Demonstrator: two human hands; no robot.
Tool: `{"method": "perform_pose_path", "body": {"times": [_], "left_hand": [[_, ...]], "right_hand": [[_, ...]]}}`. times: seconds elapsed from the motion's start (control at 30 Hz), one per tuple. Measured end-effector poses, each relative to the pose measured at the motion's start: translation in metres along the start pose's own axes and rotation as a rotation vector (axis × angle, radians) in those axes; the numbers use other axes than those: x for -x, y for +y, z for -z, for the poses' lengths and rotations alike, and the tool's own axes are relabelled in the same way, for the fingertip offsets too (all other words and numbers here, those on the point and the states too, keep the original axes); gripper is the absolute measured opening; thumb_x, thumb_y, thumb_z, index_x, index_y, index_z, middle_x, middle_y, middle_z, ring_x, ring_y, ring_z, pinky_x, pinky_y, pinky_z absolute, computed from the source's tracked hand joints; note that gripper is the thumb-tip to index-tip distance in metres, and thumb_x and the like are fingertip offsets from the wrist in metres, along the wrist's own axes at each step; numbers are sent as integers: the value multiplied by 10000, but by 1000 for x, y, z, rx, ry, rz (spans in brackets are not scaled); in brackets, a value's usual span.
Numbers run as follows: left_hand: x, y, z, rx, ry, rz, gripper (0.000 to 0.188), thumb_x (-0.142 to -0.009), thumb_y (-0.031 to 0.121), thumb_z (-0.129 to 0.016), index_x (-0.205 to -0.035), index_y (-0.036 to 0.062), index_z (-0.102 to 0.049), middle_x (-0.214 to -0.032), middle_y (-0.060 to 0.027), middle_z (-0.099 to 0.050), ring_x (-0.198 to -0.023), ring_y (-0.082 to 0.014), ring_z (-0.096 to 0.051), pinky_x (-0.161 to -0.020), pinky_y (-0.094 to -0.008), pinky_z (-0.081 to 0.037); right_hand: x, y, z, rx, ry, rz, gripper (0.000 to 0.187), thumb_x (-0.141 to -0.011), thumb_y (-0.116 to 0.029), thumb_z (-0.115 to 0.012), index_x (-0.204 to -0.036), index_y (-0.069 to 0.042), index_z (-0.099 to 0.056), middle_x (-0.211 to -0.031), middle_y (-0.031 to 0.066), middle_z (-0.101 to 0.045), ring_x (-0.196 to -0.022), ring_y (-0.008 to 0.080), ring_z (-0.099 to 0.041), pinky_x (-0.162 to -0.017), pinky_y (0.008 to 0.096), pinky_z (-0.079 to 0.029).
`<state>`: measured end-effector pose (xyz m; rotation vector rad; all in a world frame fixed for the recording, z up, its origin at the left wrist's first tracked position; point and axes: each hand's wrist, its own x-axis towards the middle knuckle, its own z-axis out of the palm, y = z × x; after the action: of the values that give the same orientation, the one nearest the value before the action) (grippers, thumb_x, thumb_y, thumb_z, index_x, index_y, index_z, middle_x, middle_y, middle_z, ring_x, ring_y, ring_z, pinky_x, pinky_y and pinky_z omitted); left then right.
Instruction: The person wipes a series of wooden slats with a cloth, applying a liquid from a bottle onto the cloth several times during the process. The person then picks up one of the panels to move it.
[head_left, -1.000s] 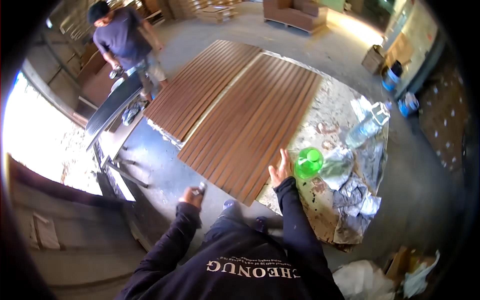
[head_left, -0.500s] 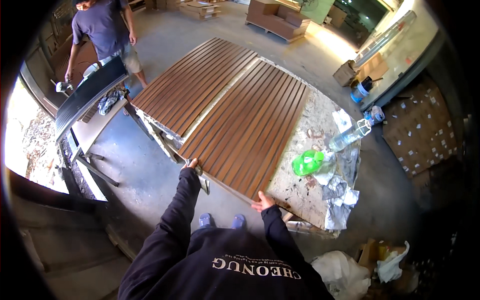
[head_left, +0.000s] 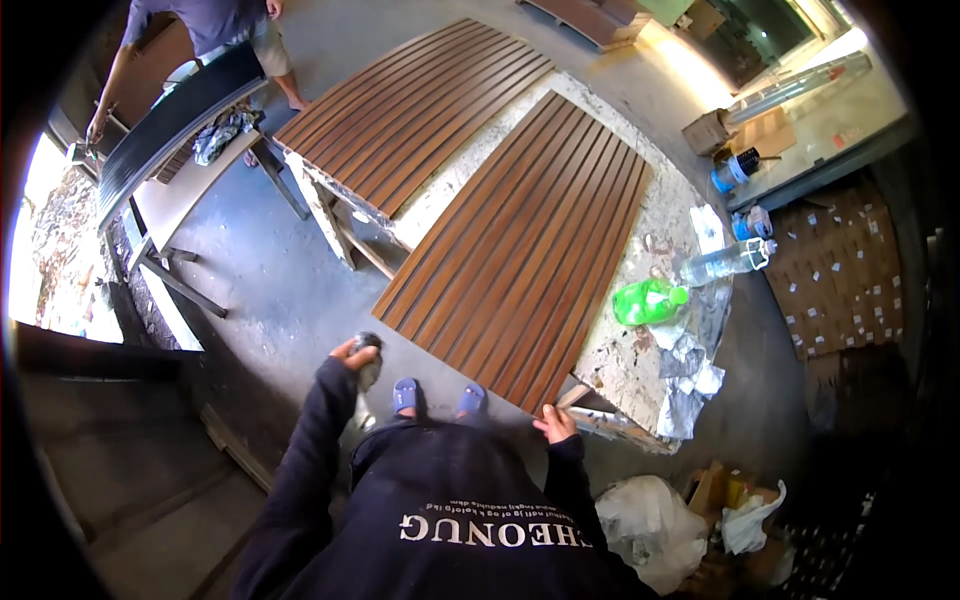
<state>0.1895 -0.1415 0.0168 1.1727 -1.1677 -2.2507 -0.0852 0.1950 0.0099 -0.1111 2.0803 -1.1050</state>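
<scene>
A brown slatted wooden panel (head_left: 520, 250) lies on the paint-spattered worktable (head_left: 640, 230), its near end jutting past the table edge toward me. At its near right corner, my right hand (head_left: 555, 425) grips the edge. My left hand (head_left: 357, 355) hangs in the air off the near left corner, closed around a crumpled greyish rag (head_left: 369, 374) and apart from the panel. A second slatted panel (head_left: 415, 115) lies farther left on the same table, with a strip of bare tabletop between the two.
A green bottle (head_left: 648, 301), a clear bottle (head_left: 722, 262) and crumpled cloths (head_left: 688, 375) lie along the table's right side. Far left, a person (head_left: 215, 25) stands behind a dark curved panel (head_left: 180, 125) on a stand. A white plastic bag (head_left: 650, 525) and cardboard sit at lower right.
The nearer panel has slid toward me, widening the gap to the other panel. My left hand has let go of its edge and moved back with the rag. My right hand stays at the corner.
</scene>
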Motion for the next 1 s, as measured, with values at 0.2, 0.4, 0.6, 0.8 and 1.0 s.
{"method": "perform_pose_path", "body": {"times": [0.2,0.4,0.6,0.8,1.0], "left_hand": [[0,64,-65,-1142,400,-622,381,-798,136,-611,-1172,85,-557,-885,-129,-557,-694,-316,-593,-641,-374,-488],[-70,40,-111,-1415,186,-591,284,-766,145,-632,-1048,128,-597,-958,-147,-568,-730,-354,-612,-657,-421,-516],[-95,31,-127,-1213,66,-633,166,-779,89,-610,-936,102,-662,-1011,-169,-593,-889,-353,-599,-771,-399,-501],[-253,95,-226,-1337,221,-708,163,-812,185,-605,-951,107,-641,-1040,-225,-585,-915,-351,-599,-768,-419,-503],[-214,73,-195,-1272,84,-717,198,-817,142,-580,-1013,116,-572,-963,-196,-612,-854,-391,-601,-726,-449,-497]], "right_hand": [[6,-73,11,397,276,381,372,-868,-305,-598,-1122,-34,-580,-1005,150,-652,-920,242,-642,-794,333,-500],[-88,-165,5,504,186,612,395,-847,-259,-607,-1178,-57,-534,-1092,142,-614,-1009,281,-588,-888,376,-461],[-225,-204,17,699,465,722,708,-737,-366,-686,-1326,-120,-379,-1421,185,-300,-1324,390,-250,-1057,550,-229],[-240,-228,-13,846,582,595,774,-744,-636,-564,-1363,-218,-363,-1473,126,-245,-1380,372,-151,-1050,650,-108],[-246,-221,-5,859,583,560,790,-746,-664,-546,-1374,-219,-366,-1480,123,-241,-1385,361,-143,-1052,645,-95]]}}
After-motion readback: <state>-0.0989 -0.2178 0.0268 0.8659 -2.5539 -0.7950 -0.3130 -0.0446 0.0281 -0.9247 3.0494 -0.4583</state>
